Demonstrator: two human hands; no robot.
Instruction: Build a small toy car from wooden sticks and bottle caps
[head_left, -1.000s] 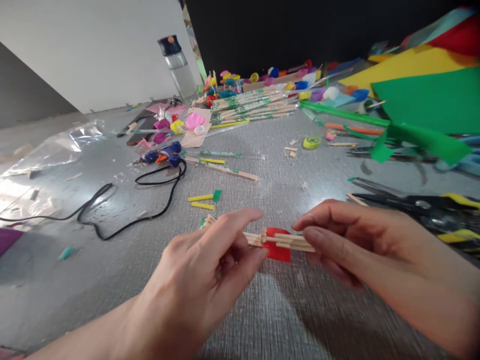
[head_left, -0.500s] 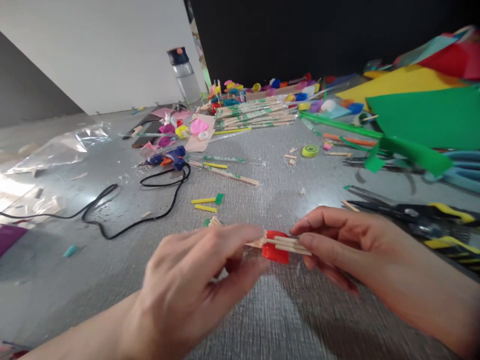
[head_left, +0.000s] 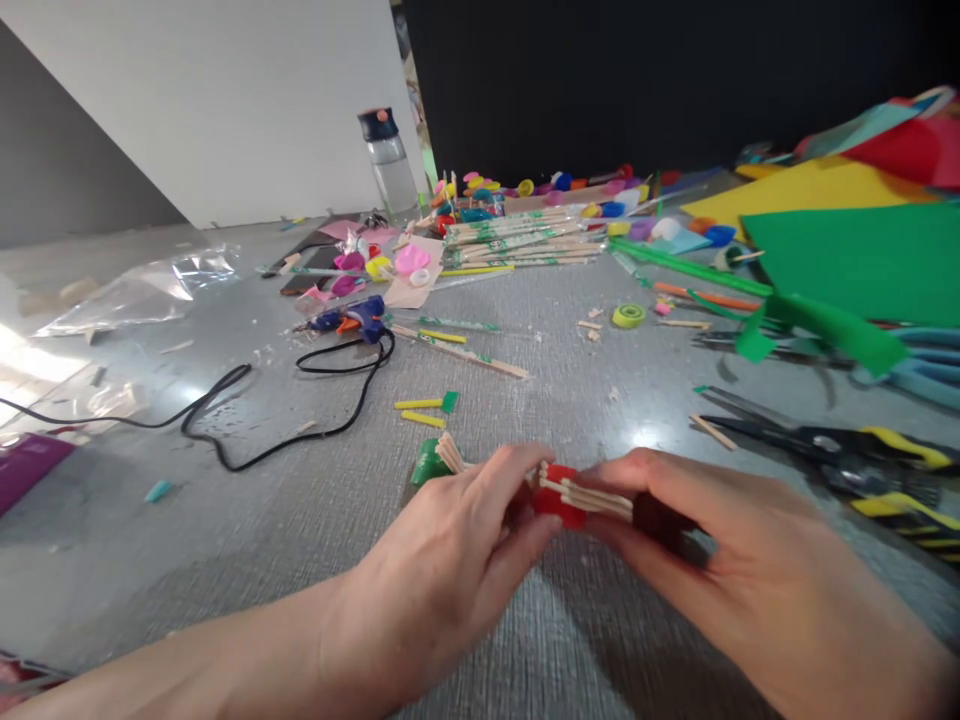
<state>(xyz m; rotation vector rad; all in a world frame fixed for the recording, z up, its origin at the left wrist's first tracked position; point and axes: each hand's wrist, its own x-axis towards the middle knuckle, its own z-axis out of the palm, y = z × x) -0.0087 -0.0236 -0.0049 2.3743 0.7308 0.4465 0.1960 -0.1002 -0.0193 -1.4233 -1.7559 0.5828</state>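
Observation:
Between my two hands is a small red piece, likely a bottle cap, with several short wooden sticks lying across it. My left hand pinches its left side with thumb and forefinger. From the right, my right hand grips the cap's edge, thumb below and fingers above, around the stick ends. Just beyond my left hand a green piece stands on the table beside a bundle of pale stick ends; my left hand partly covers them.
A blue glue gun with a black cord lies to the left. Black-and-yellow pliers are at right, near green sheets. Packaged chopsticks, a water bottle and a green tape roll sit farther back. Yellow strips lie ahead.
My left thumb and forefinger have closed onto the red cap's left side. My right hand has shifted its hold from the stick ends to the cap. The view has tipped slightly.

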